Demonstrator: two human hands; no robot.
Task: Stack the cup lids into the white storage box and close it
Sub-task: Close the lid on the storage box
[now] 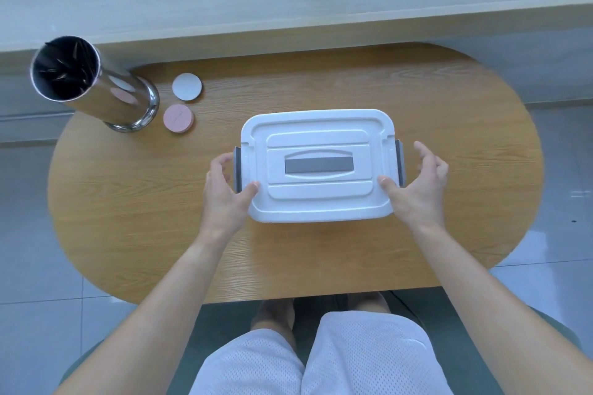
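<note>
With the white storage box (317, 167) lidded mid-desk (128, 202) and both cup lids (187, 87) waiting at ten o'clock, my left hand (224, 189) seemingly hooks a latch, right hand (417, 183) released; uneven unlatching could skid it.

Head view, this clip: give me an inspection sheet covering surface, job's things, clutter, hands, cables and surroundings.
Surface: oval wooden table, wood-grain top.
Job's things: white box at centre with its cover on; grey latches at both ends. White lid and pink lid lie flat on the table left of the box, apart from each other, not in the box.
Clutter: steel cylinder upright at the far left, dark inside, beside the lids.
Hands: left hand at the left latch, thumb on the cover; right hand by the right latch, thumb on the cover, fingers spread.
Cables: nothing seen.
Surroundings: tiled floor, pale ledge behind the table, person seated in white shorts.
</note>
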